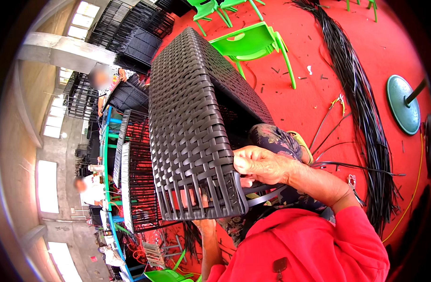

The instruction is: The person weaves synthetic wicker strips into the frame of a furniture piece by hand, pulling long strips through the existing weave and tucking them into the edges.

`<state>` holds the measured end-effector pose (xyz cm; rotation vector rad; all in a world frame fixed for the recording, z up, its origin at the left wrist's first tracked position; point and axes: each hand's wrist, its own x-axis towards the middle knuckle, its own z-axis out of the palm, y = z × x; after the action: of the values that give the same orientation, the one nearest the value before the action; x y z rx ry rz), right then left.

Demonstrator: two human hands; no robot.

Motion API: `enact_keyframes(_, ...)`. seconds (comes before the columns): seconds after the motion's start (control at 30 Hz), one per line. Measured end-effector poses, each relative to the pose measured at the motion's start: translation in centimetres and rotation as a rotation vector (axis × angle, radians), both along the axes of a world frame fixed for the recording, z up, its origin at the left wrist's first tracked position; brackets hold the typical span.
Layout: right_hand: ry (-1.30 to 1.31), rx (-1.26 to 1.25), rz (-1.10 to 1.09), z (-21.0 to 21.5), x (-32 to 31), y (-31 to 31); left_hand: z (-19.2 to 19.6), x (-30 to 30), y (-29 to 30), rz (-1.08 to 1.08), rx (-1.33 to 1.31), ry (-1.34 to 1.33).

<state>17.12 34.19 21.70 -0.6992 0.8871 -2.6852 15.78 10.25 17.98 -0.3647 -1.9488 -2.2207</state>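
A large black woven frame (185, 117) of flat plastic strips, likely a furniture body, stands tilted in front of me. Its weave is dense over most of the side, but the near end shows bare lengthwise strips (196, 199) with gaps. My right hand (262, 165) is closed on the frame's near right corner, thumb pressed to the edge and other fingers curled beneath. A loose flat strip (268, 196) curves out below that hand. Behind the bare strips is my left hand (204, 224), its fingers raised and apart, partly visible through the gaps.
Green plastic chairs (247, 43) stand beyond the frame. A long bundle of black strips (354, 80) lies on the red floor (314, 101), near a round green base (403, 104). At left, slatted black frames (142, 178) stand beside people (91, 190) at work.
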Motion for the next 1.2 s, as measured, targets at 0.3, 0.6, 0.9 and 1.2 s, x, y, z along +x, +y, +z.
enact_keyframes(0.3,0.061,-0.157,-0.129,-1.2,-0.9,-2.5,-0.1,-0.2,-0.4,0.047,-0.114,-0.034)
enact_keyframes(0.6,0.003,-0.096,-0.159,0.0,0.2,-1.8,4.6,0.8,-3.3,0.195,-0.419,0.039)
enact_keyframes(0.9,-0.221,-0.148,-0.199,0.3,0.5,-3.1,16.2,0.5,0.9,-0.152,-0.909,0.873)
enact_keyframes(1.2,-0.211,-0.108,-0.212,0.0,0.9,-2.6,16.9,-4.0,8.0,-0.575,-1.288,1.012)
